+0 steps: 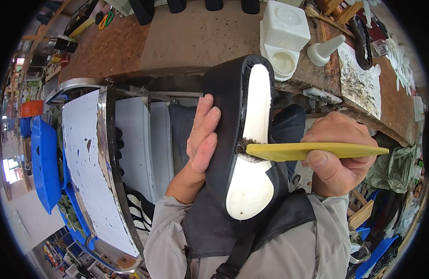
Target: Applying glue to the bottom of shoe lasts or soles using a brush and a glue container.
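Cluttered workshop, brown workbench [196, 44] across the top, shelves and odds and ends at both sides. On the bench: scissors [106, 20] with orange and green handles at far left, a white plastic container [285, 28] right of center, a white cone-shaped nozzle [326, 51] beside it, then a stained paper sheet [361, 86] with a black sole [361, 44] near its upper end. Left of the person, a metal-edged rack [86, 167] with chipped white panel; blue bin [44, 162] beyond. Green bag [392, 169] at right, below bench level.

Main item: black shoe part [221, 135], long, white sole-shaped face [257, 102] showing. Sits in front of the person's dark apron [207, 230], one end reaching up over the bench edge in view; can't tell if it touches the bench.

Left hand [204, 135] laid flat along the shoe part's left side, fingers extended, not wrapped round it. Right hand [338, 151] clamped on the yellow handle of a brush [289, 151], thumb on the near side. Handle lies roughly level; dark bristles [245, 147] meet the white face around its narrow middle, at the left edge.
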### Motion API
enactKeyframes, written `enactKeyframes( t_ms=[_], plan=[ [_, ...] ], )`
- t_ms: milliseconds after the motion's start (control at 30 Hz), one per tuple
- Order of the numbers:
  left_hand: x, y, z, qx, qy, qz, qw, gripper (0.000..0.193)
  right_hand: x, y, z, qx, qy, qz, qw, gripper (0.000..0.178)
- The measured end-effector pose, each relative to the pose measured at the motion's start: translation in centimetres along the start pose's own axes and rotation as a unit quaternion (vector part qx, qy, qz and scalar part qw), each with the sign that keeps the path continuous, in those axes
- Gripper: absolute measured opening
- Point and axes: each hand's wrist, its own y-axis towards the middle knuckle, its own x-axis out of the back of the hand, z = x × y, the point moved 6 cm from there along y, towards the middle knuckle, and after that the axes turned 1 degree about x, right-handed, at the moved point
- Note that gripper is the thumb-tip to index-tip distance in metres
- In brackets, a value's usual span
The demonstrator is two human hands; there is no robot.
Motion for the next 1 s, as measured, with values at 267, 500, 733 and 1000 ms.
enactKeyframes(
  t_ms=[267,500,733,1000],
  plan=[
    [0.7,4.8,-3.3,-0.168,0.033,-0.078,0.982,0.067,-1.0,-0.6,0.6,0.09,0.066,0.101,0.989,0.014],
    [0.6,5.2,-3.5,-0.104,-0.022,-0.099,0.989,0.046,-1.4,-1.1,1.0,0.103,0.065,0.127,0.984,0.015],
    [0.6,5.7,-3.4,-0.082,-0.042,-0.078,0.993,0.044,-1.7,-1.8,1.5,0.157,0.037,0.169,0.972,0.018],
    [0.0,5.7,-2.5,-0.021,-0.088,0.0,0.996,0.048,-1.5,-2.2,1.8,0.181,0.012,0.184,0.966,0.022]
  ],
)
